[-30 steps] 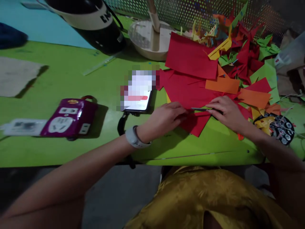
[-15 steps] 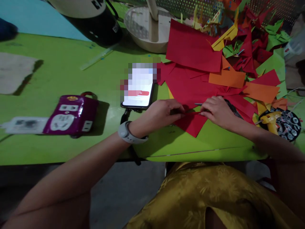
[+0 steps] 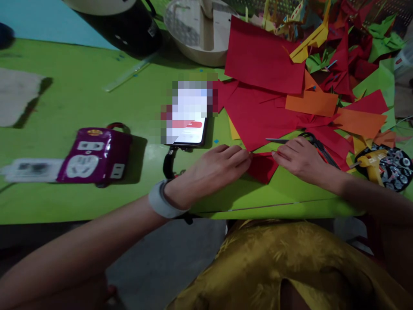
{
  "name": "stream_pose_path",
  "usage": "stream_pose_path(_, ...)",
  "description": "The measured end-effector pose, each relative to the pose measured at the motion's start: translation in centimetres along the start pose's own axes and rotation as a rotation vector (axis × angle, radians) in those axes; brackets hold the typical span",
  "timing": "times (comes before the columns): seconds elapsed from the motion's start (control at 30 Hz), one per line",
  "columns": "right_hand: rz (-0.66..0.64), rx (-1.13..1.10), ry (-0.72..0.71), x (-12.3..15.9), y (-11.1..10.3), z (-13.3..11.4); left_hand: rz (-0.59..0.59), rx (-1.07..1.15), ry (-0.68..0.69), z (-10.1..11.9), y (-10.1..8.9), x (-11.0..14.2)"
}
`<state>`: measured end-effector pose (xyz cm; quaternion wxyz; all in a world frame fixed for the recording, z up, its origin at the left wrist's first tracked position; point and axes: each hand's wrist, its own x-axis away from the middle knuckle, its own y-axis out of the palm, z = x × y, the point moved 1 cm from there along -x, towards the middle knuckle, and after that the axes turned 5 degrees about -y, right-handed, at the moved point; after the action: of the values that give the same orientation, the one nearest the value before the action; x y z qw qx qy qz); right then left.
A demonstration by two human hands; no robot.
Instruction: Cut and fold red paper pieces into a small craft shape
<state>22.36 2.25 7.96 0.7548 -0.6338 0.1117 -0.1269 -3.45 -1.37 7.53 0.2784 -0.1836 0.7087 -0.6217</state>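
A small folded red paper (image 3: 262, 167) lies on the green table (image 3: 97, 107) near its front edge. My left hand (image 3: 213, 168) lies flat with fingers stretched out, its fingertips pressing the paper's left side. My right hand (image 3: 298, 158) rests on the paper's right edge, fingers extended and together. A pair of scissors (image 3: 306, 140) lies just behind my right hand, blades pointing left. A grey band sits on my left wrist.
A phone (image 3: 189, 125) with a lit screen stands behind my left hand. A purple power strip (image 3: 93, 157) lies at left. A heap of red, orange, yellow and green papers (image 3: 290, 73) fills the right. A bowl (image 3: 193, 34) and a yellow glue gun (image 3: 371, 165) sit nearby.
Both hands drew toward me and flattened onto the small red paper; my left hand went from a pinch to stretched fingers. The scissors now lie uncovered behind my right hand.
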Motion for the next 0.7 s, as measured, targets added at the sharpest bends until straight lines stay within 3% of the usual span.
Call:
stream_pose_path(0.2, 0.013, -0.010, -0.071, 1.2, 0.3, -0.4, 0.024, -0.036, 0.042, 0.0, 0.0, 1.2)
stream_pose_path(0.37, -0.021, -0.057, 0.010, 3.1, 0.6, -0.4, -0.060, 0.017, 0.053, -0.7, 0.0, 2.9)
stream_pose_path(0.5, 0.015, -0.032, -0.010, 3.3, 0.8, -0.1, -0.038, 0.154, -0.077, -1.2, 0.3, 2.8)
stream_pose_path(0.7, 0.010, -0.022, 0.068, 2.0, 0.6, 0.8, -0.037, 0.226, -0.273, -1.2, 1.1, -0.3)
